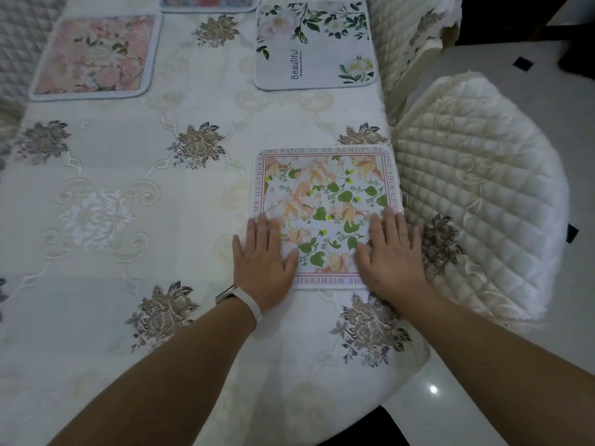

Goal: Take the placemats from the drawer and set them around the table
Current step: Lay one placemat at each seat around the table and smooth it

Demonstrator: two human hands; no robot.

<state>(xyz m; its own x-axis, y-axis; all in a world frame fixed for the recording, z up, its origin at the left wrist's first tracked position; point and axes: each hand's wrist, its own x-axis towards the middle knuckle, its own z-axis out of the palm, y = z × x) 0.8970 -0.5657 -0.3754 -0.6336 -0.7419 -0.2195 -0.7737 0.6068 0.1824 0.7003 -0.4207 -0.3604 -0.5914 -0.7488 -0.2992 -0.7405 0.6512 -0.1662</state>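
Observation:
A square placemat with orange flowers, green leaves and a lettered pink border (325,201) lies flat near the table's right edge. My left hand (262,259) rests flat on its near left corner, fingers straight. My right hand (389,255) presses flat on its near right corner. Farther back lie a white placemat with green leaves and the word "Beautiful" (314,43), a pink floral placemat (96,56) at the left, and part of another floral placemat (209,3) at the top edge.
An embroidered white tablecloth (128,204) covers the table. Two quilted cream chairs stand along the right side, one close by (476,194) and one farther back (409,37). Another quilted chair (19,37) shows at the top left. Glossy white floor (563,140) lies to the right.

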